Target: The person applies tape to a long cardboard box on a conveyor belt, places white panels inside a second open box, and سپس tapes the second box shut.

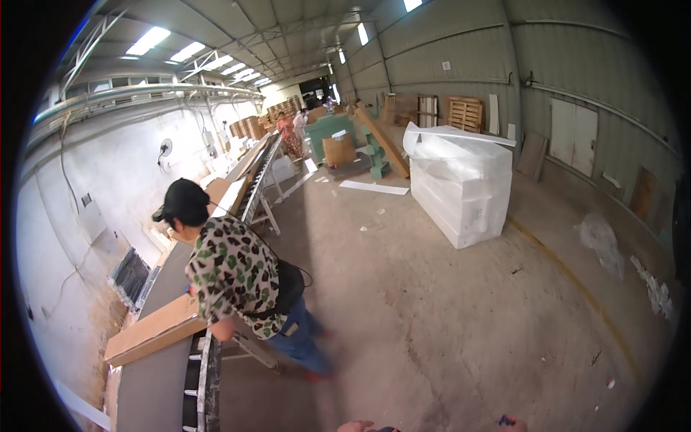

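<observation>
My left hand (355, 426) shows only in part at the bottom edge, beside a dark thing with a touch of orange; its grip is cut off by the frame. Further right, my right hand (517, 426) also just enters at the bottom edge, closed around a small dark, blue-and-red thing (507, 419) too small to name. Both are over the concrete floor. Ahead to the left, a co-worker (241, 266) in a camouflage shirt and black cap leans over a long cardboard box (155, 331), which lies across a conveyor (155, 389).
The conveyor line runs along the white wall (129, 158) into the distance, where other people stand. Right of centre sits a plastic-wrapped white stack (464, 187). Behind it are a green machine (331, 129) and a leaning wooden board (383, 140). Plastic scraps (603, 241) lie at right.
</observation>
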Tool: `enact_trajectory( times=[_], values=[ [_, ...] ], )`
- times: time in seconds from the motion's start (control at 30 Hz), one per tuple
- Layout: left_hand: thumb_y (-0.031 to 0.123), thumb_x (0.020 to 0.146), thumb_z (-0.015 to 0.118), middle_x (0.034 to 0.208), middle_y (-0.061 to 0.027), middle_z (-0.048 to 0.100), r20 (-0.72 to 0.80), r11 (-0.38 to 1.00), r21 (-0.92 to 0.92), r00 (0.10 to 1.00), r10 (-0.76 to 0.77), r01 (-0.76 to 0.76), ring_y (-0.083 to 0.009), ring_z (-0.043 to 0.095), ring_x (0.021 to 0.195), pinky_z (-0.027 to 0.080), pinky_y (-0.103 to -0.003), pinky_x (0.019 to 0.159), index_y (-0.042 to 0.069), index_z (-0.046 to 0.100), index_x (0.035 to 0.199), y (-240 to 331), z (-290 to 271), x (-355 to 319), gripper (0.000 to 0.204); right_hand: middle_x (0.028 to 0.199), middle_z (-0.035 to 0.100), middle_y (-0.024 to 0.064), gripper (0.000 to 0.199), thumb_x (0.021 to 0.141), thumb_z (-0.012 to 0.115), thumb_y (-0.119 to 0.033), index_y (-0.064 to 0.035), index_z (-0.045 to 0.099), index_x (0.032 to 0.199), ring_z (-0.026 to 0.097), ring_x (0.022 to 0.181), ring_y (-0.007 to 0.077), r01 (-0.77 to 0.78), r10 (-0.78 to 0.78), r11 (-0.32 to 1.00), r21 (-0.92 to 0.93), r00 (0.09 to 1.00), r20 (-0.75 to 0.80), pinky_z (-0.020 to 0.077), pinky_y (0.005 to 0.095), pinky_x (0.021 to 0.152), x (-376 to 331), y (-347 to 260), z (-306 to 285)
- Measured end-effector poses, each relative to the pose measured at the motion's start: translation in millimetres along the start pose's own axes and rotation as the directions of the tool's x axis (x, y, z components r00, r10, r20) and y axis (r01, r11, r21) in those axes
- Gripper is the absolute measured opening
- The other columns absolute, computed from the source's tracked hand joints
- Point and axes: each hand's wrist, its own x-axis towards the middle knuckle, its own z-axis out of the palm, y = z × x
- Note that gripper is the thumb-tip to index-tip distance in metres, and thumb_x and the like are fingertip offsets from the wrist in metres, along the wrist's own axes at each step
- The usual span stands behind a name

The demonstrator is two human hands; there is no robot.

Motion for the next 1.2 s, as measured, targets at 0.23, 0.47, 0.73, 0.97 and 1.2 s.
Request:
enact_trajectory(
  times=[0.23,0.47,0.73,0.97,1.2],
  values=[
    [0.06,0.087,0.061,0.074,-0.017,0.068,-0.175,0.952,-0.262,0.962,-0.208,0.158,-0.0372,0.067,0.077,0.054,-0.042,0.072,0.005,0.073,0.08,40.1,-83.7,190.1,0.056,0.105,0.073,0.0105,0.063,0.06,0.081,-0.019,-0.0098,0.069,0.121,0.07,0.095,0.0229,0.318,-0.375,0.88,-0.354,0.921,-0.105,0.0536,0.0361,0.088,82.5,-300.7,50.0],
    [0.058,0.091,0.057,0.07,-0.0174,0.066,-0.221,0.927,-0.375,0.968,-0.115,0.024,-0.037,0.066,0.074,0.053,-0.042,0.07,0.005,0.072,0.083,29.9,-190.6,399.9,0.056,0.104,0.071,0.01,0.054,0.068,0.076,-0.018,-0.0098,0.068,0.121,0.068,0.094,0.0229,-0.019,0.058,0.91,-0.415,0.995,0.082,0.0541,0.0371,0.084,225.6,-267.9,76.4],
    [0.053,0.093,0.059,0.076,-0.0138,0.07,-0.278,0.911,-0.411,0.955,-0.103,-0.021,-0.0338,0.068,0.072,0.055,-0.041,0.069,0.009,0.074,0.097,-27.5,-330.1,584.8,0.047,0.1,0.07,0.0127,0.046,0.072,0.075,-0.028,-0.003,0.069,0.11,0.068,0.095,0.026,-0.197,0.26,0.888,-0.415,0.96,0.101,0.0553,0.0383,0.08,283.6,-461.7,148.5],
    [0.049,0.092,0.062,0.091,-0.0113,0.073,-0.226,0.926,-0.331,0.937,-0.266,0.183,-0.0302,0.07,0.087,0.056,-0.04,0.077,0.013,0.073,0.103,-127.3,-425.4,688.1,0.039,0.096,0.07,0.0151,0.049,0.075,0.074,-0.038,0.0029,0.07,0.101,0.067,0.095,0.0287,0.106,-0.035,0.971,-0.213,0.95,0.311,0.0564,0.0393,0.076,507.5,-695.3,287.3],
    [0.052,0.092,0.056,0.094,-0.0117,0.074,-0.267,0.797,-0.463,0.797,-0.542,0.387,-0.03,0.07,0.091,0.055,-0.041,0.08,0.019,0.072,0.11,-217.1,-519.7,742.2,0.041,0.106,0.071,0.0101,0.074,0.061,0.076,-0.007,-0.01,0.061,0.134,0.068,0.094,0.0222,0.507,-0.363,0.729,-0.46,0.856,0.367,0.0543,0.036,0.085,522.9,-1114.4,504.9]
  ],
)
